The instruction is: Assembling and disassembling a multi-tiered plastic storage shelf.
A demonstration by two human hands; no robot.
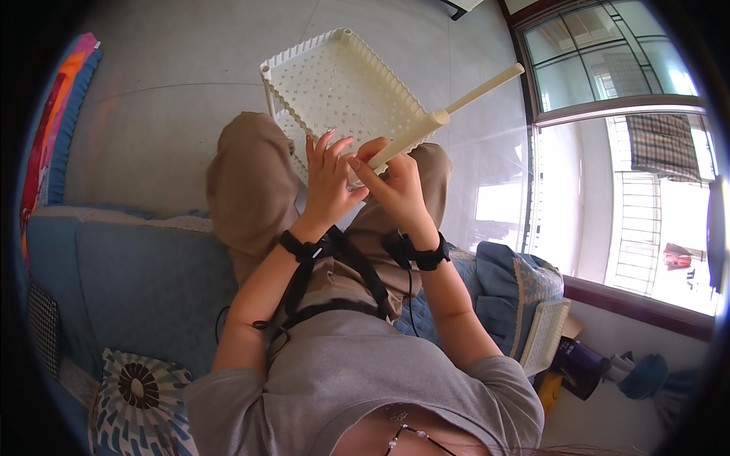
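- Main thing here is a cream, smooth plastic round tube (408, 143), held up above the lap and slanting away to the upper right.
- Right hand (401, 190) is closed around the tube's near end, thumb and fingers snug on it.
- Left hand (327, 182) is right beside it, fingers loosely spread and the grip open, nothing visible in it. Can't tell if any fingertips touch something.
- A thinner cream plastic rod (487, 87) pokes out past the tube's far end. From this angle I can't tell if the two are joined.
- Behind the hands there's a cream plastic rectangular tray (342, 83) with star-shaped holes and a ribbed rim, reaching out past the knees. Its near part is hidden by the hands.
- Both wrists wear black straps (427, 255), and the legs are in loose tan trousers (255, 167), knees apart.
- Seat is a blue fabric sofa (152, 262), with a round-patterned blue, white and brown cushion (141, 391) at lower left.
- Grey tiled floor (175, 137) beyond, and a brown-framed window (620, 120) over on the right.
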